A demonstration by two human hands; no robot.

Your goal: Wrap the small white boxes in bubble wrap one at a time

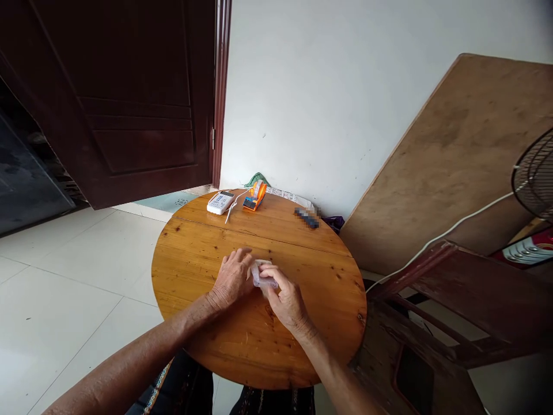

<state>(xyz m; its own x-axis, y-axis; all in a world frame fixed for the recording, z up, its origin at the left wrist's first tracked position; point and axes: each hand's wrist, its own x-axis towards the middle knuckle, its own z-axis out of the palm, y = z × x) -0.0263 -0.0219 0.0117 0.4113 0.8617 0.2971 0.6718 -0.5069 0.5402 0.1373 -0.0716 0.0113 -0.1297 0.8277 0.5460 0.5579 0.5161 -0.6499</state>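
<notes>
A small, crumpled, see-through plastic wrapper (258, 280) with a pale purple tint is just above the middle of the round wooden table (194, 248). My right hand (284, 297) has its thumb and fingers closed around the wrapper's right side. Close to its left edge is my left hand (233, 272), palm down, with fingers stretched and partly apart. Those fingertips are blurred by motion, and whether they touch the wrapper is unclear. Anything inside the wrapper is too small to make out.
Along the table's far side are a white box-like device (220, 202) with a cord, an orange tape dispenser (256, 196) and a dark, pixelated object (307, 217). A wooden chair (466, 300) and a fan (536, 173) stand right; a dark red door (142, 104) is left.
</notes>
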